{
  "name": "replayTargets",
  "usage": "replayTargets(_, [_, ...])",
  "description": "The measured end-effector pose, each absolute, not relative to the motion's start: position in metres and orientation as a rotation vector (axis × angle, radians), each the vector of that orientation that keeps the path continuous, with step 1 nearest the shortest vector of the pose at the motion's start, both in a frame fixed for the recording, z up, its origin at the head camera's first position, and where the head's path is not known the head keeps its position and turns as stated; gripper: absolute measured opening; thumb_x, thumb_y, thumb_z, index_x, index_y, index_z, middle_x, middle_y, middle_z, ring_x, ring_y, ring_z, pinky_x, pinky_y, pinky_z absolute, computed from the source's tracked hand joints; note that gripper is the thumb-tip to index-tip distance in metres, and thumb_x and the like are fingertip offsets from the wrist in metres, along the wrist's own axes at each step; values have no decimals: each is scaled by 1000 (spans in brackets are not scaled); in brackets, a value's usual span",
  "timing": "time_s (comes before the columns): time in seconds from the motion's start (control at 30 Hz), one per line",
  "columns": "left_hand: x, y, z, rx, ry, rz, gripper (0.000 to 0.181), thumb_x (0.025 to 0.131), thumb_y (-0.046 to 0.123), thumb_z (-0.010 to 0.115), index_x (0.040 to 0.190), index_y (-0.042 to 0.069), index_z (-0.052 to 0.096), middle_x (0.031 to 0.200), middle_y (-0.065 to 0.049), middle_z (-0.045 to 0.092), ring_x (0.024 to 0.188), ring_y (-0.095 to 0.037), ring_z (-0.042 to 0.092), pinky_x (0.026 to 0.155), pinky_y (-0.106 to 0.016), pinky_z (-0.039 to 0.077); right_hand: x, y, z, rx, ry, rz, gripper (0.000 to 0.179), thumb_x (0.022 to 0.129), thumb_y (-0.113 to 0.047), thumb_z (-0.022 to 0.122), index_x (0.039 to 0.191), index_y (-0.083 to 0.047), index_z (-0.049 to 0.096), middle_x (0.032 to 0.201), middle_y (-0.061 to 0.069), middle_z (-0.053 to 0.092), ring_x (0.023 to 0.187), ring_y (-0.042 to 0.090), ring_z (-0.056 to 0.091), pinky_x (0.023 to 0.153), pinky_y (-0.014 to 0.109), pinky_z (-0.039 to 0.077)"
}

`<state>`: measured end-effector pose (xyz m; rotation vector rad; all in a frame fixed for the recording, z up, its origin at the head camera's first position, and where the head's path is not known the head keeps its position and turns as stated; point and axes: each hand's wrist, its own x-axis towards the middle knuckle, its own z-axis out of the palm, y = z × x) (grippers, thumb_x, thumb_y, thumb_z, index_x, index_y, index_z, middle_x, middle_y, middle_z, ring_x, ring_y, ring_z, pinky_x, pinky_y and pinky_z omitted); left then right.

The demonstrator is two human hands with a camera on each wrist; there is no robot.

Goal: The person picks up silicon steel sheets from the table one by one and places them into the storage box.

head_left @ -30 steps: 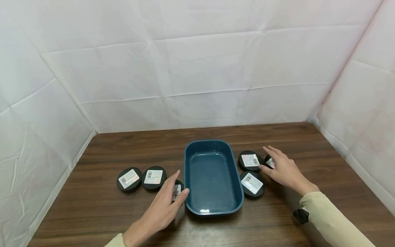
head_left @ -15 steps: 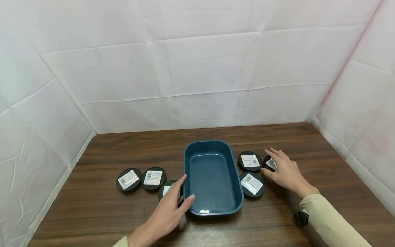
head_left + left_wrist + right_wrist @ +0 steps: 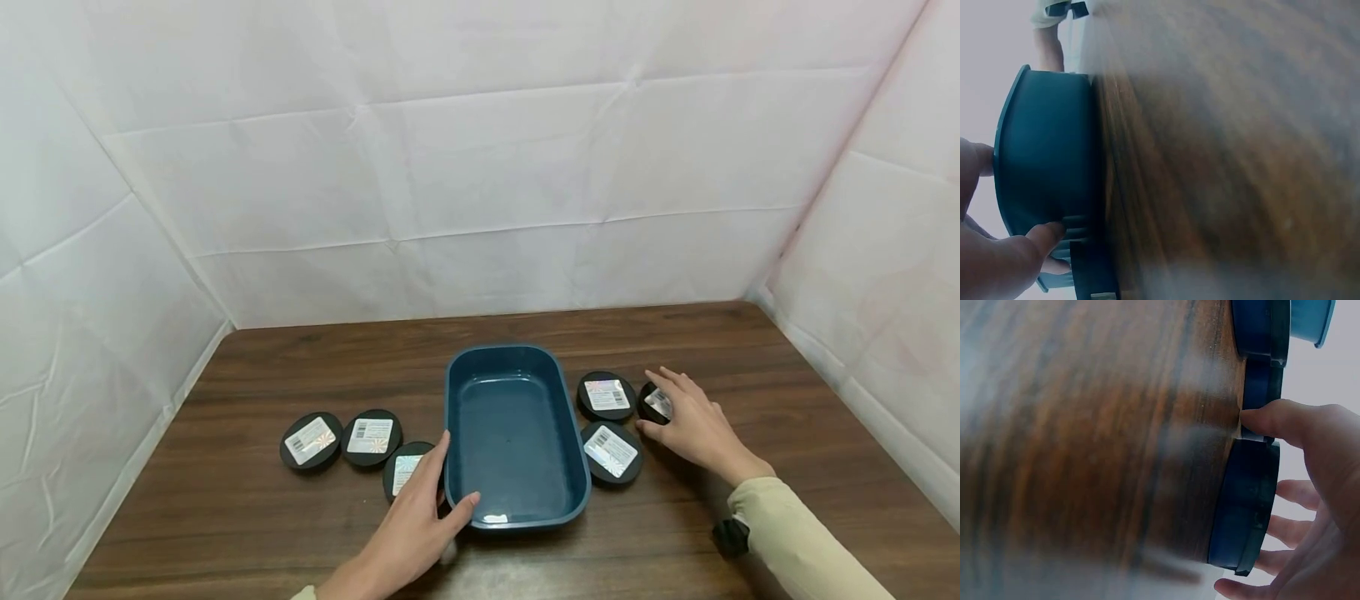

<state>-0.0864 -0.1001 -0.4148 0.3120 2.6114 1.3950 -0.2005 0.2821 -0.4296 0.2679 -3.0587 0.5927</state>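
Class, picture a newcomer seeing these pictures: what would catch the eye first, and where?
Probably the blue tray, in the middle of the brown table, with the left hand at its left side. Next, six black pots with white labels flank it, three either side, the right hand at the rightmost.

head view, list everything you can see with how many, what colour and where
tray: 1, dark blue, mid-table
round containers: 6, black, three left of the tray, three right
labels: 6, white, one on each container
table: 1, brown wood, under everything
sheeting: count unclear, white, behind and beside the table
left hand: 1, at the tray's near left edge
right hand: 1, at the rightmost container
sleeves: 2, pale green, one per arm
wrist device: 1, black, right wrist
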Motion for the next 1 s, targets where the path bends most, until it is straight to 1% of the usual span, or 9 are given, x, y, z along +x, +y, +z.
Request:
replayTargets(0.2, [-86, -102, -416, 273, 2583, 1438, 88, 100, 37, 63, 160, 1, 10, 163, -23, 25, 144, -36, 40, 105, -42, 50, -202, 280, -433, 268, -3055, 597, 78, 88, -27, 74, 152, 1, 38, 156, 32, 30, 137, 58, 33, 96, 82, 32])
replayTargets(0.37, [-84, -103, -415, 249, 2550, 1462, 92, 98, 38, 65, 160, 0, 9, 164, -25, 21, 148, -39, 34, 107, -44, 48, -203, 280, -433, 263, -3057, 602, 78, 89, -29, 73, 152, 2, 38, 156, 33, 31, 135, 59, 35, 97, 80, 34])
replayTargets(0.47, [-83, -102, -414, 255, 2535, 1465, 94, 97, 40, 66, 160, -1, 8, 164, -27, 19, 149, -41, 31, 107, -46, 48, -203, 282, -433, 261, -3048, 596, 78, 89, -29, 73, 150, 3, 39, 153, 35, 34, 133, 60, 36, 97, 79, 35])
replayTargets(0.6, [-84, -100, -414, 271, 2543, 1458, 95, 97, 40, 66, 159, -2, 8, 164, -28, 19, 149, -41, 30, 106, -47, 48, -203, 285, -432, 266, -3042, 566, 77, 89, -31, 73, 149, 4, 40, 150, 35, 38, 129, 62, 38, 95, 78, 37])
replayTargets(0.8, [-85, -99, -415, 265, 2560, 1454, 96, 95, 38, 69, 159, -3, 10, 162, -28, 23, 147, -40, 33, 106, -48, 48, -205, 286, -433, 284, -3052, 544, 74, 90, -33, 71, 148, 4, 43, 147, 34, 42, 126, 61, 41, 94, 76, 38])
replayTargets(1.0, [-86, -99, -414, 258, 2556, 1468, 97, 94, 38, 71, 159, -3, 11, 162, -28, 24, 146, -41, 34, 105, -48, 49, -207, 285, -434, 290, -3047, 519, 72, 90, -32, 72, 146, 4, 45, 145, 33, 44, 124, 60, 43, 94, 75, 39])
